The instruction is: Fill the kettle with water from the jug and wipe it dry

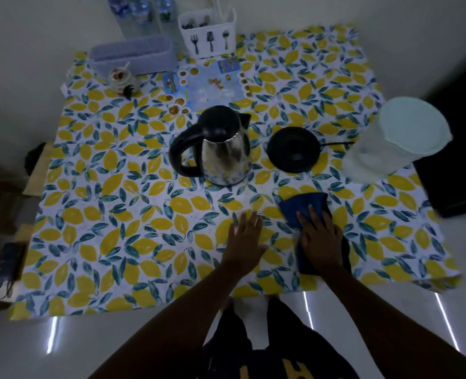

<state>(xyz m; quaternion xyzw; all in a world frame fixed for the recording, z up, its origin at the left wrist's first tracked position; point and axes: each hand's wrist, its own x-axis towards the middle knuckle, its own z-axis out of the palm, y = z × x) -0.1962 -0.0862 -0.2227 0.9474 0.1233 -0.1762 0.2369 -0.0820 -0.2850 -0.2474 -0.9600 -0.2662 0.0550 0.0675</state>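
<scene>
A steel kettle [225, 154] with a black lid and handle stands mid-table, lid closed, handle to the left. Its round black base [294, 149] lies just right of it, apart. A pale plastic jug [395, 139] with a light lid stands at the right edge. A dark blue cloth [300, 205] lies flat near the front. My right hand [320, 236] rests flat on the cloth, fingers spread. My left hand [245, 239] lies flat on the tablecloth beside it, holding nothing.
The table has a lemon-print cloth [111, 214]. At the back stand a white cutlery holder [207, 36], a grey tray [132, 54], water bottles [141, 12], a small jar [122, 80] and a printed sheet [210, 86]. A dark object [450, 184] sits right of the table.
</scene>
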